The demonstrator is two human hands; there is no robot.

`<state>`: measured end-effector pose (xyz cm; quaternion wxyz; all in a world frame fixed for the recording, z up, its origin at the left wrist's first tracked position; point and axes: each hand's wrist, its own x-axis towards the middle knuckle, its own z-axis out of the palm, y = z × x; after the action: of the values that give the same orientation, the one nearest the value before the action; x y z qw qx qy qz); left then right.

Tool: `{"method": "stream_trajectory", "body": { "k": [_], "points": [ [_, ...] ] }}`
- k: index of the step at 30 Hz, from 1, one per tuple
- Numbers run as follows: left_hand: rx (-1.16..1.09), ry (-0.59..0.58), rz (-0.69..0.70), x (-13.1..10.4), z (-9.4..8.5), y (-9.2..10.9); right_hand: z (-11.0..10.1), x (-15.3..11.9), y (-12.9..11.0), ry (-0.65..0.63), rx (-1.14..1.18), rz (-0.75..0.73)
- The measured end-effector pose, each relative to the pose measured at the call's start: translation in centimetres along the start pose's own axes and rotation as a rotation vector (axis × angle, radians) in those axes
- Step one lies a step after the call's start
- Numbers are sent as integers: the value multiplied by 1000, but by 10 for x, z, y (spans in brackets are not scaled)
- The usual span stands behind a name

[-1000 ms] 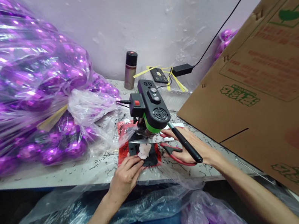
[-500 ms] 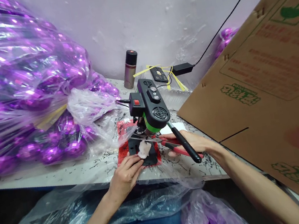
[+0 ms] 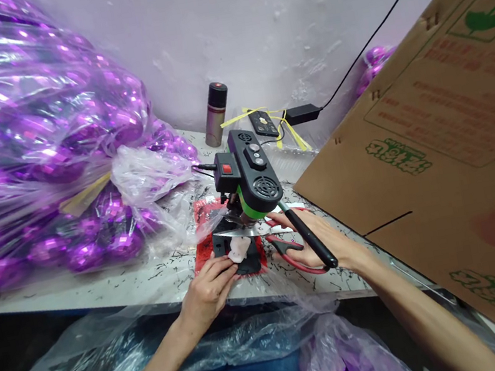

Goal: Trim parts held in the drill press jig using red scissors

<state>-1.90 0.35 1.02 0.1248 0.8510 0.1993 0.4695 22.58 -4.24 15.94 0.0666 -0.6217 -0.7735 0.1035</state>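
My left hand (image 3: 210, 285) pinches the lower left edge of a small pale piece (image 3: 239, 248), whose kind I cannot make out. That piece rests over the black base of a small drill press (image 3: 258, 174), which has a black and green head and a red switch. Scissors (image 3: 293, 254) with red and black handles are in my right hand (image 3: 315, 234). Their blades point left, just above the pale piece and below the press head. The press's black lever (image 3: 307, 233) crosses in front of my right hand and hides part of it.
A red sheet (image 3: 204, 253) lies beneath the press. Clear bags of shiny purple balls (image 3: 31, 139) fill the left side. A large cardboard box (image 3: 440, 147) stands on the right. Behind are a spray can (image 3: 215, 115), a phone (image 3: 262, 123) and a power adapter (image 3: 303, 114). Dark shavings litter the table.
My right hand has turned and its fingers have loosened around the handles. The scissors' blades and handle loops now show more plainly. My left hand and the pale piece have stayed put.
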Motion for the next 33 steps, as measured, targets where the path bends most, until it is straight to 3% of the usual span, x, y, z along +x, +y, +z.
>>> {"method": "stream_trajectory", "body": {
  "k": [8,11,15,19,21,25,33],
  "points": [
    [-12,6,-4,0,0,1,-13,13,1,-254,359,27],
    [-13,4,-2,0,0,1,-16,16,3,-294,384,20],
    [-17,-2,-8,0,0,0,-15,11,1,-251,356,30],
    [-20,1,-3,0,0,0,-5,1,-1,2,74,6],
    [-17,3,-1,0,0,0,0,-1,0,60,-27,-11],
    [6,-2,-4,0,0,1,3,1,2,2,40,29],
    [15,6,15,3,-2,3,-16,13,0,-239,328,37]
  ]
}}
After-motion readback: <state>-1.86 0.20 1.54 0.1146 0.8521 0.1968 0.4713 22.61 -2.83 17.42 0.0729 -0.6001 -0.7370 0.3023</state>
